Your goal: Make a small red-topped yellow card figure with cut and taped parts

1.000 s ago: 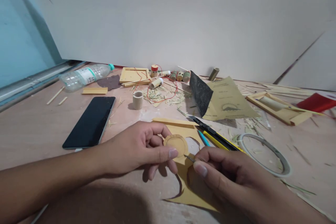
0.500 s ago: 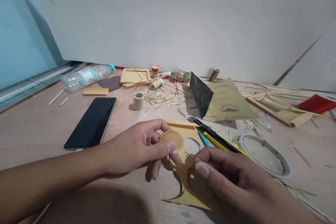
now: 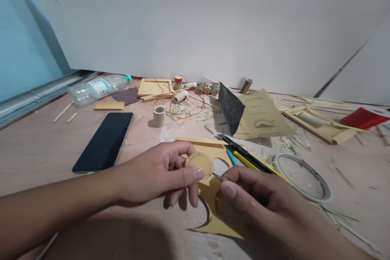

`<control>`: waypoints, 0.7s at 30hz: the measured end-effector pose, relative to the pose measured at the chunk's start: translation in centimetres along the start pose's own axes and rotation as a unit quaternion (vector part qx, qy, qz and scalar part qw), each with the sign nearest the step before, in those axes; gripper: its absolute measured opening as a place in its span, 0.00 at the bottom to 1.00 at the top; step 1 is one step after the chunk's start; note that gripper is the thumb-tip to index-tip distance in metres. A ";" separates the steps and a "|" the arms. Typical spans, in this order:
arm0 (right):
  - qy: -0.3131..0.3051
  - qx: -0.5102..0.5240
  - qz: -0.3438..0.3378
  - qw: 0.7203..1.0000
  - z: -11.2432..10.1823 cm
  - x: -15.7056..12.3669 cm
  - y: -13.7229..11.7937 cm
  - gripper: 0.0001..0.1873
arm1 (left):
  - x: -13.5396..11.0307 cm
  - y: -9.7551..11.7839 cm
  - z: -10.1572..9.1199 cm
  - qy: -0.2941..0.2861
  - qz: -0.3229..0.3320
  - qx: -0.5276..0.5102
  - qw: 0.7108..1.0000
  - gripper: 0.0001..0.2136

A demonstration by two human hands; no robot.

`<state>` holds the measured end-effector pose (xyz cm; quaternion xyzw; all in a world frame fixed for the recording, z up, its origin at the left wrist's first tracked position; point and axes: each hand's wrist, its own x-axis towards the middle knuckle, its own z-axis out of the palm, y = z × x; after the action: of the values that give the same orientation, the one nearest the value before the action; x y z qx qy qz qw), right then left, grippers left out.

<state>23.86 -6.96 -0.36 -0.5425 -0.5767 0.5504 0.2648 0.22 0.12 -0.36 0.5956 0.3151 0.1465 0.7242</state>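
Note:
Between its thumb and fingers my left hand (image 3: 179, 174) pinches a round tan card disc (image 3: 199, 161). A smaller circle is drawn on the disc, and its rim looks notched. My right hand (image 3: 252, 195) is closed on a thin pointed metal tool (image 3: 217, 176), whose tip points at the disc's lower right edge. Most of that tool is hidden in the fingers, so its kind does not show. Under both hands lies a tan card sheet (image 3: 219, 227) with round cut-outs.
Right of the hands are a black and yellow utility knife (image 3: 246, 154), a blue pen (image 3: 231, 157) and a tape roll (image 3: 324, 189). A phone (image 3: 103, 142) lies left. Behind stand a bamboo cup (image 3: 159, 117), a plastic bottle (image 3: 91, 90), folded sandpaper (image 3: 262, 115) and shavings (image 3: 195, 111).
The tool in my right hand has moved left, its tip now closer to the disc's edge. The disc has turned slightly in my left hand. The whole view has shifted a little.

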 end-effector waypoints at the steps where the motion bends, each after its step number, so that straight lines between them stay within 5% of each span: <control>1: -0.001 0.001 -0.001 1.000 0.0 0.0 0.0 0.26 | 0.0 0.0 0.0 -0.003 0.000 0.002 1.000 0.14; 14: -0.043 -0.029 -0.005 0.999 -0.4 0.2 0.4 0.28 | -0.1 0.0 -0.1 -0.007 -0.002 0.000 1.000 0.14; 21: 0.020 0.050 0.006 0.999 0.2 -0.4 -0.4 0.30 | -0.1 0.1 0.0 0.041 0.030 0.002 0.999 0.16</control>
<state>23.67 -7.31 0.08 -0.5427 -0.5400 0.5692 0.2999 0.13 0.06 -0.25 0.6000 0.3267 0.1913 0.7048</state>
